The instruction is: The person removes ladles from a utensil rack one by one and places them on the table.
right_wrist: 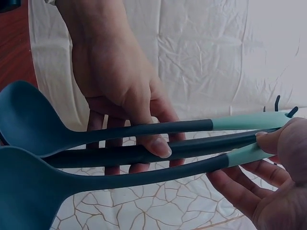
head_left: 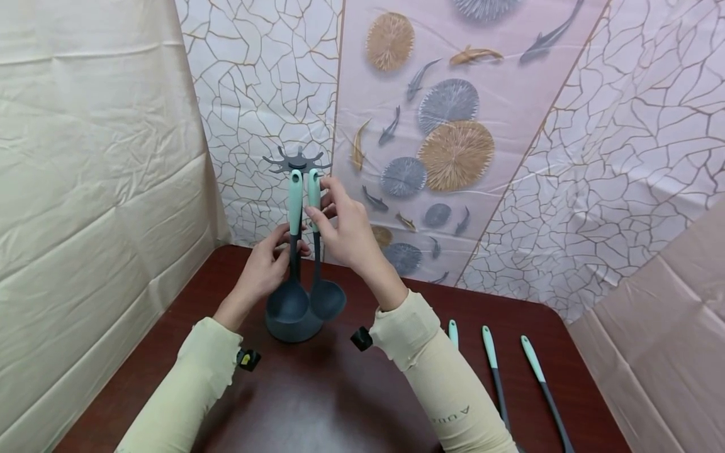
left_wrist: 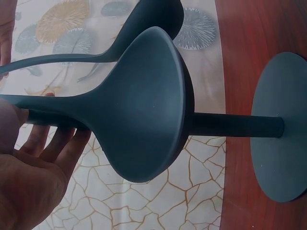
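Observation:
A dark utensil stand with a hooked top point(head_left: 297, 165) and round base point(head_left: 294, 332) stands near the table's back left. My left hand point(head_left: 265, 263) grips its pole point(right_wrist: 189, 148), thumb across the front and fingers behind. One ladle point(head_left: 287, 302) hangs from the hooked top, its mint handle upright and its shaft passing over my left hand. With my right hand point(head_left: 352, 231) I pinch the mint handle of a second ladle point(head_left: 327, 301) between thumb and fingers, just right of the first. This handle's top is close to the hooks. In the left wrist view the first bowl point(left_wrist: 139, 105) partly covers the second.
Several dark utensils with mint handles point(head_left: 488, 347) lie at the right of the brown table point(head_left: 294, 402), partly hidden by my right sleeve point(head_left: 447, 384). A patterned cloth point(head_left: 430, 220) hangs behind the table, with plain cloth point(head_left: 102, 189) at the left.

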A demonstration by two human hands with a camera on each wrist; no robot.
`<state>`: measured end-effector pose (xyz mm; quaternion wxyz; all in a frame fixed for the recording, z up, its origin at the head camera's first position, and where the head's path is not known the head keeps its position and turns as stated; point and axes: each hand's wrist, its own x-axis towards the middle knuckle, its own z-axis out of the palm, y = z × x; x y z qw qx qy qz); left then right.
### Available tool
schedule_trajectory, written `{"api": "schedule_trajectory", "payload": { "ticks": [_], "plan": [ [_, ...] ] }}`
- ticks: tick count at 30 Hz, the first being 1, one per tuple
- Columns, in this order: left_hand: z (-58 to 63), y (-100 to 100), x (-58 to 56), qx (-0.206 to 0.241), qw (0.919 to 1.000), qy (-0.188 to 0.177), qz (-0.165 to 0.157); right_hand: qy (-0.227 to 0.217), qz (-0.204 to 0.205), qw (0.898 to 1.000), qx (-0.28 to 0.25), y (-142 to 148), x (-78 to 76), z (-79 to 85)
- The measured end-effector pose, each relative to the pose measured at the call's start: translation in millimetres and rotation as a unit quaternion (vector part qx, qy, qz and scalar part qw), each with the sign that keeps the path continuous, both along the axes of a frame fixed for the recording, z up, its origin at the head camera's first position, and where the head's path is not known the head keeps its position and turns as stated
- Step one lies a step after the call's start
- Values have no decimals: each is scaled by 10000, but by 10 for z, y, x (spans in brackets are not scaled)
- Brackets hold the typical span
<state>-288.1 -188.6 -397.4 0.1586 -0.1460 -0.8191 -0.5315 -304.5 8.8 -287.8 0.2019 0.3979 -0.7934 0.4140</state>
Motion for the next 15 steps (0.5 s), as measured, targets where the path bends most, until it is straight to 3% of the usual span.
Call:
{"api": "schedule_trajectory", "payload": {
  "ticks": [15],
  "plan": [
    [-12, 10, 14, -84, 9999, 122, 32, 43, 23, 9999, -99, 18, 18, -34]
  ]
}}
